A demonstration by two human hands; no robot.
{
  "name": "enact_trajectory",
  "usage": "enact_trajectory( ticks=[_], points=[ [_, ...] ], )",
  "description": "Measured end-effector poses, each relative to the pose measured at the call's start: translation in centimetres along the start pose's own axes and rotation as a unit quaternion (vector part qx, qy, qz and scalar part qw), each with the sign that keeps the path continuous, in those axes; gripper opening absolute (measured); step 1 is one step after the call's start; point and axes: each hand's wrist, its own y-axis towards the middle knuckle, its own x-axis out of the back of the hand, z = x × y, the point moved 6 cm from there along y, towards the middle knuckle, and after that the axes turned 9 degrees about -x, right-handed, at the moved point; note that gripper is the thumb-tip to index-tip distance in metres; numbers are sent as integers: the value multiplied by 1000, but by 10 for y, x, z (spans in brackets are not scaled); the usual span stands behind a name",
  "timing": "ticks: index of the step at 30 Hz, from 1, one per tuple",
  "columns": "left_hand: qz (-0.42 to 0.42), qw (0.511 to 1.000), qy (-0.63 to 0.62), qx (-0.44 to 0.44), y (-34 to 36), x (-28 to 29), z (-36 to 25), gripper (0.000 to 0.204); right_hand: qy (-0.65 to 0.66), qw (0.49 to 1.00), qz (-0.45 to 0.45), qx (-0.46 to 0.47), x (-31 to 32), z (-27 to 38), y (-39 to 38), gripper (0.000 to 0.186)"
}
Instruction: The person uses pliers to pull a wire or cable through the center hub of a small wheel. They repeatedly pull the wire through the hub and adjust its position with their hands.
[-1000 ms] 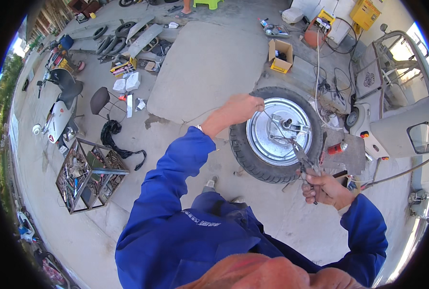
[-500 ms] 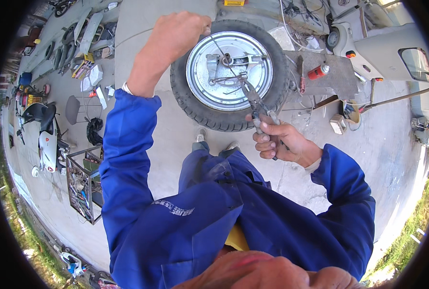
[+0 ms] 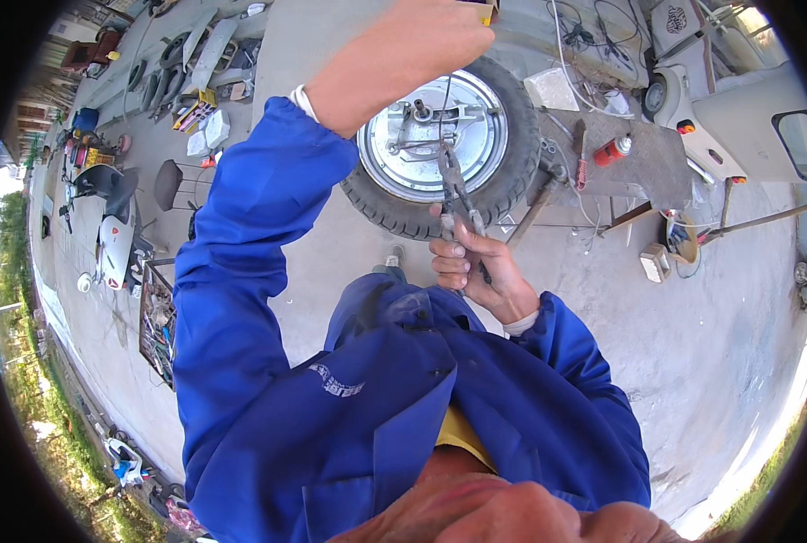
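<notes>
A wheel with a black knobbly tyre [image 3: 519, 136] and a silver metal hub [image 3: 480, 163] lies in front of me. Brake-like metal parts and a central axle [image 3: 421, 110] sit on the hub's face. My right hand [image 3: 483, 271] is closed round the handles of worn pliers [image 3: 453, 181], whose jaws meet the lower end of a thin cable [image 3: 445, 113] at the hub. From there the cable rises to my closed left hand [image 3: 421, 45], which is above the tyre's far edge. The left fingertips are partly hidden at the top of the picture.
To the right, a low metal bench [image 3: 639, 154] holds a red spray can [image 3: 612, 151] and a red-handled tool [image 3: 581, 158]. Beyond it stands a white vehicle [image 3: 738, 109]. A scooter [image 3: 114, 226] and a tool rack [image 3: 157, 317] are on the left.
My left hand has moved up and to the right, and the cable now runs more upright. The pliers in my right hand have shifted left and turned more upright.
</notes>
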Motion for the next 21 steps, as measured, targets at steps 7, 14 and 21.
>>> enact_trajectory(
  ticks=[7, 14, 21],
  points=[
    [64, 978, 197, -34, 27, -41, -5, 4, 37, 991, 115, 53, 23, -13, 22, 46],
    [89, 968, 234, 0, 13, -41, 5, 6, -316, 928, -184, 71, 50, 20, 1, 53],
    [171, 952, 244, 72, 24, -49, -3, 7, -284, 932, -220, 42, 33, 35, -11, 33]
  ],
)
